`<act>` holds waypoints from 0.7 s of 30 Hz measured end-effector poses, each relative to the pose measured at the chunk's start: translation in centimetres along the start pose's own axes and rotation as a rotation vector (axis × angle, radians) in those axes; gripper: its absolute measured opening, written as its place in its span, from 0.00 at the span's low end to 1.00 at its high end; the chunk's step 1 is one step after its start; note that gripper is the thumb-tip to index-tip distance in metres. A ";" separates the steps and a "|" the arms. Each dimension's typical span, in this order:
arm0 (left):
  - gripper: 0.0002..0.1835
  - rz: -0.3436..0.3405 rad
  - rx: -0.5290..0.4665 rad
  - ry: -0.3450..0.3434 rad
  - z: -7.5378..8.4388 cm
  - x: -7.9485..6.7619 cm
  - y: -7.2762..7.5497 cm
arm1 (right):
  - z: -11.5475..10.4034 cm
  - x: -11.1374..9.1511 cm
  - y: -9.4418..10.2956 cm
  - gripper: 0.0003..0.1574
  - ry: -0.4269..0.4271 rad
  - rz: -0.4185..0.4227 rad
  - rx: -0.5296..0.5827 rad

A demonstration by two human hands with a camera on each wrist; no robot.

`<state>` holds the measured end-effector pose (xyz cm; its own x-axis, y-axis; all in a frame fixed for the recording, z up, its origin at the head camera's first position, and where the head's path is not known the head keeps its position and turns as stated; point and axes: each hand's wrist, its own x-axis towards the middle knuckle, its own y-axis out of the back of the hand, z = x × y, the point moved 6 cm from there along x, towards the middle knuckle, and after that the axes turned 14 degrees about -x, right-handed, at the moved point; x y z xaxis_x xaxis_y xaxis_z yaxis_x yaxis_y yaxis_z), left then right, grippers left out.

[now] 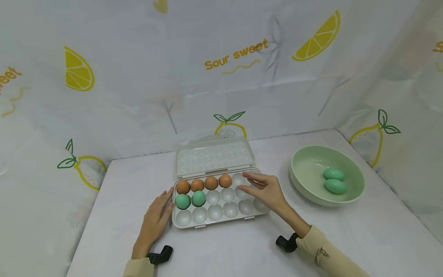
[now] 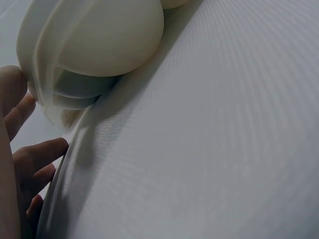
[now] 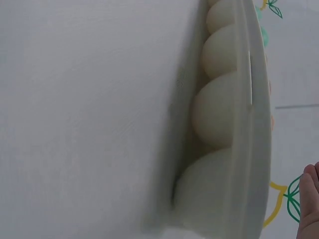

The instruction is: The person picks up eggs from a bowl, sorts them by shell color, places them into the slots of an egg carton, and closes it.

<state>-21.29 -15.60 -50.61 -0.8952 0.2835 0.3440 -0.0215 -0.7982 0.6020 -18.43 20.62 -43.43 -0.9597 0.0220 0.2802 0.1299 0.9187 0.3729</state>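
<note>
A white egg tray (image 1: 215, 212) sits on the table with its clear lid (image 1: 214, 156) swung back behind it. Several brown eggs (image 1: 211, 182) fill the left part of the back row, and two green eggs (image 1: 199, 198) occupy the middle row's left end. My left hand (image 1: 155, 217) rests against the tray's left end, thumb and fingers extended, fingertips at its rim in the left wrist view. Over the right part of the tray hovers my right hand (image 1: 264, 188), thumb and fingers spread apart with nothing between them. Only some of its fingers (image 3: 310, 194) show in the right wrist view.
To the right of the tray stands a light green bowl (image 1: 304, 173) with two green eggs (image 1: 335, 186) inside. A white cloth printed with lemons hangs behind the white table (image 1: 228, 254). Black wrist mounts (image 1: 160, 255) are strapped at both cuffs.
</note>
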 end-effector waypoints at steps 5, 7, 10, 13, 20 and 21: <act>0.26 0.007 0.000 -0.009 0.0 -0.1 0.0 | 0.7 -0.3 2.3 0.28 0.003 0.049 -0.028; 0.26 0.011 0.000 -0.015 0.0 -0.1 0.0 | 1.0 -0.3 3.1 0.28 0.005 0.068 -0.041; 0.26 0.013 -0.001 -0.018 0.1 -0.1 0.0 | 1.3 -0.4 4.3 0.28 0.010 0.101 -0.062; 0.26 0.013 0.000 -0.018 0.0 -0.1 0.0 | 1.7 -0.5 5.3 0.27 0.012 0.125 -0.082; 0.26 0.014 0.001 -0.026 0.1 -0.1 0.0 | 2.3 -1.0 7.7 0.27 -0.008 0.166 -0.130; 0.26 0.015 0.000 -0.027 0.1 -0.1 0.0 | 2.4 -1.0 8.1 0.27 -0.017 0.172 -0.133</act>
<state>-21.19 -15.56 -50.57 -0.8832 0.2858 0.3718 -0.0083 -0.8022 0.5969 -17.00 28.97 -42.86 -0.9246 0.1817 0.3348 0.3227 0.8406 0.4350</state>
